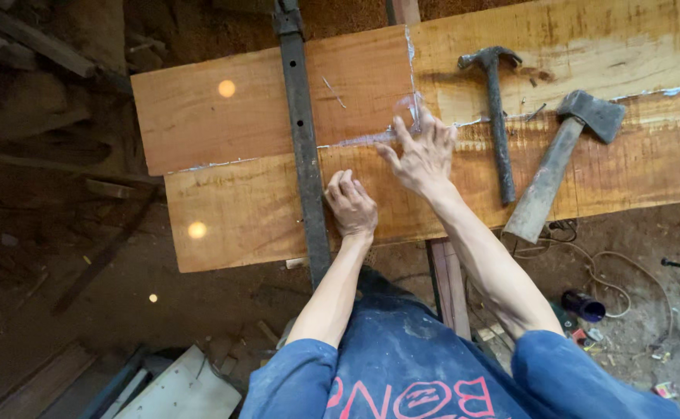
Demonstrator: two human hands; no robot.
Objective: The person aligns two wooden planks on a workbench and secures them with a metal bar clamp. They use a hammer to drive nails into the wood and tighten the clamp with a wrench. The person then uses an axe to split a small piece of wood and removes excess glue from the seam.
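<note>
Several orange-brown wooden boards [231, 209] lie glued edge to edge, with whitish glue [355, 140] squeezed out along the seams. My right hand [421, 155] is spread flat over the spot where the seams meet, fingers apart, touching the glue line. My left hand [350, 205] rests on the near board with its fingers curled under, right beside a long dark metal bar clamp [301, 132] that crosses the boards. Neither hand holds anything.
A claw hammer [496, 116] and a hatchet [561, 159] lie on the boards to the right. A dirt floor holds wood scraps, a cord [627, 283], a small dark can [584, 305] and pale planks [185, 388] at bottom left.
</note>
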